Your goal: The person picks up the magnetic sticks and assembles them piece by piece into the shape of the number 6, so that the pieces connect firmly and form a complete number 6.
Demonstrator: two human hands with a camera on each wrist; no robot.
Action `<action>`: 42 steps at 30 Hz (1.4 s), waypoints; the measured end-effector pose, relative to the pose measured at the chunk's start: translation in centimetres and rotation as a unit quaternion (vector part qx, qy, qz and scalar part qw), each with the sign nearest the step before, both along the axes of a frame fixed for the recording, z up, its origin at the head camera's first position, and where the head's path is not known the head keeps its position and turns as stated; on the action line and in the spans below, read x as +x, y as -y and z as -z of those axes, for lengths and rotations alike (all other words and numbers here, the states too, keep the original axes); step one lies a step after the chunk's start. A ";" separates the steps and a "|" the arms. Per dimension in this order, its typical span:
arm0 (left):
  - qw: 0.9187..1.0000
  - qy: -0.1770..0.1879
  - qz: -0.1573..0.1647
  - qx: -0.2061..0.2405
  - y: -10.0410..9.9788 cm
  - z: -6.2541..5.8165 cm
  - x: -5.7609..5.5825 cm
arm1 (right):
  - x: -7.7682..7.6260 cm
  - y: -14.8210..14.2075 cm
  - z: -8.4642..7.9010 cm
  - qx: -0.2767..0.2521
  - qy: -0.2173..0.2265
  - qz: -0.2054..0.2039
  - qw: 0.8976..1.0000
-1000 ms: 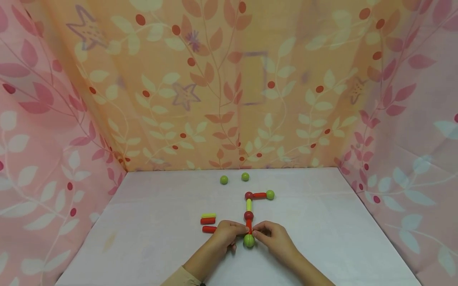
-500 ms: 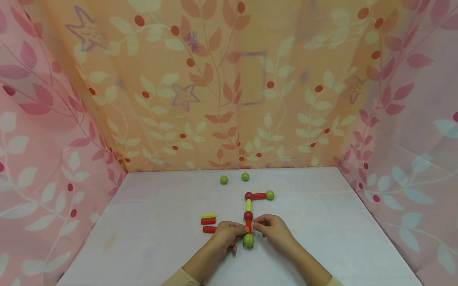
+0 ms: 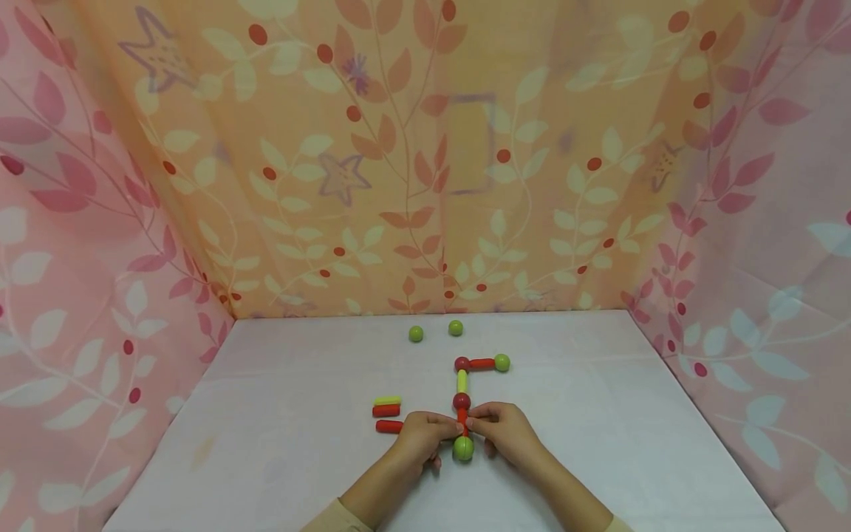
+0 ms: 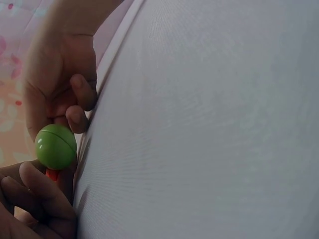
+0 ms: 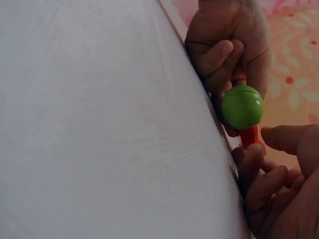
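Note:
A jointed toy figure of sticks and balls lies on the table in the head view. Its nearest red stick (image 3: 462,416) runs between a dark red ball (image 3: 462,401) and a large green ball (image 3: 463,448). My left hand (image 3: 423,437) pinches this stick from the left. From the right, my right hand (image 3: 507,432) has thumb and fingers bent at the same stick. Beyond are a yellow stick (image 3: 462,382), another dark red ball (image 3: 462,363), a red stick (image 3: 482,363) and a small green ball (image 3: 501,362). In both wrist views the large green ball (image 5: 242,107) hides part of the grip.
Left of the hands lie a yellow stick (image 3: 388,400), a red stick (image 3: 386,411) and another red stick (image 3: 388,426), partly covered by the left hand. Two loose green balls (image 3: 415,334) sit near the back edge. Patterned curtains (image 3: 425,185) enclose the table.
The right hand, at the stick one second ago, stood slightly off it to the right half a second ago and is now back against it. The left hand stays in place.

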State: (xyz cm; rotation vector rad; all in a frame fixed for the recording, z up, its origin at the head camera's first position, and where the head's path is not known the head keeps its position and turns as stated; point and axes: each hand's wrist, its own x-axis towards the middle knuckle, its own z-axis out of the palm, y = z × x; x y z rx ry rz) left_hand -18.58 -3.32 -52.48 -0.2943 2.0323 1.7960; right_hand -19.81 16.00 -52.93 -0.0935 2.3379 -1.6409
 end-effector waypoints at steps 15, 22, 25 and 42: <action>1.000 -0.002 0.002 -0.008 -0.2 -0.2 0.2 | -0.1 -0.1 -0.3 -0.002 0.007 0.007 1.000; 1.000 -0.007 0.000 -0.013 -0.2 -0.1 0.2 | -0.4 -0.4 -0.5 0.010 0.006 -0.001 1.000; 1.000 -0.009 -0.001 -0.009 -0.1 -0.1 0.3 | -0.4 -0.1 -0.4 0.014 0.015 -0.006 1.000; 0.997 -0.053 0.019 -0.052 0.2 -0.9 0.8 | -0.6 0.4 -0.2 0.006 0.057 0.019 0.998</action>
